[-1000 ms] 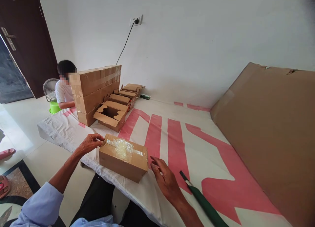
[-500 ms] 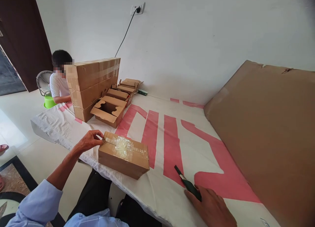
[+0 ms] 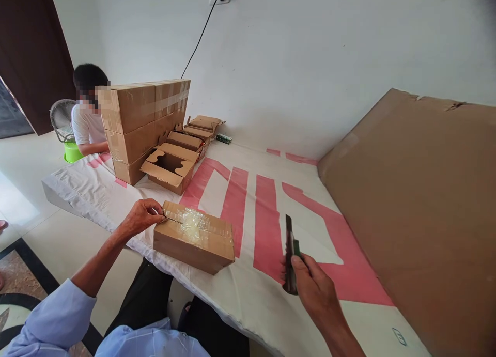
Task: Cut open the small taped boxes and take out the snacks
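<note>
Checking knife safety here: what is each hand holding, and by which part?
Right hand holds the utility knife by its handle, blade up. Left hand pinches the taped box's near-left top corner.

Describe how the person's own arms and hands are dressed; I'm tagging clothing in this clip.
Both hands are bare, with no gloves, rings or watch in sight. The left hand leads to a bare forearm, with a light blue sleeve pushed up around the elbow. The right hand and its forearm are bare to the picture's edge, so no sleeve shows there. Dark trousers cover the lap.
</note>
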Available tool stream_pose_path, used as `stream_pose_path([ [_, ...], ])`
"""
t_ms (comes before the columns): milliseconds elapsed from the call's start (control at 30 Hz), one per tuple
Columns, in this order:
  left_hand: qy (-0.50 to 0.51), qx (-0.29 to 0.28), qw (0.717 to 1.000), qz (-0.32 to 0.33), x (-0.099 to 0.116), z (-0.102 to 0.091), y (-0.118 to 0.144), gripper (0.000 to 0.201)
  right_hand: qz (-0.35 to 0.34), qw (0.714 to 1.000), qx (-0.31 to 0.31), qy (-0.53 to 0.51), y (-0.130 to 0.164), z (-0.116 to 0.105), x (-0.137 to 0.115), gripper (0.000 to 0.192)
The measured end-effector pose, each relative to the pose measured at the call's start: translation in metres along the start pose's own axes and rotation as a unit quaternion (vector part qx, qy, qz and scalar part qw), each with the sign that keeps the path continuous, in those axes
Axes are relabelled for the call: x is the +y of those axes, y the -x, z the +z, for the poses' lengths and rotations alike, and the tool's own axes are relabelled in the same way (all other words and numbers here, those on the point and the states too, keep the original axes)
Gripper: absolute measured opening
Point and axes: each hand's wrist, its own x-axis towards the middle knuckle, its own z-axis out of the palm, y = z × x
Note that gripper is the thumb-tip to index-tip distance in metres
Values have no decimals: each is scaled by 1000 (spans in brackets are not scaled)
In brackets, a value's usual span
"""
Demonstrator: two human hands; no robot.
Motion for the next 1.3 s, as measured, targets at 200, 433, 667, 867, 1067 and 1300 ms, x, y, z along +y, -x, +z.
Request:
stream_pose_path([
  [200,-234,-45,968,85,18,-4,9,17,-73,985,-90,-129,23,38,-70,56],
  [433,-459,-144,874,75,51,-7,13,32,-180,973,-116,-90,27,58,-94,48],
  [667,-423,-102,898,64,32,-4,20,31,-203,968,-131,-74,23,61,-91,50],
  [867,-116,-116,983,79,-8,-12,5,30,-211,963,-164,-29,21,55,-102,50],
  [1067,118,-168,978,34,-12,-11,-13,31,-273,924,-266,7,18,39,-128,44],
  [1300,152,-156,976,14,0,-2,-3,37,-292,896,-318,99,16,33,-159,42],
])
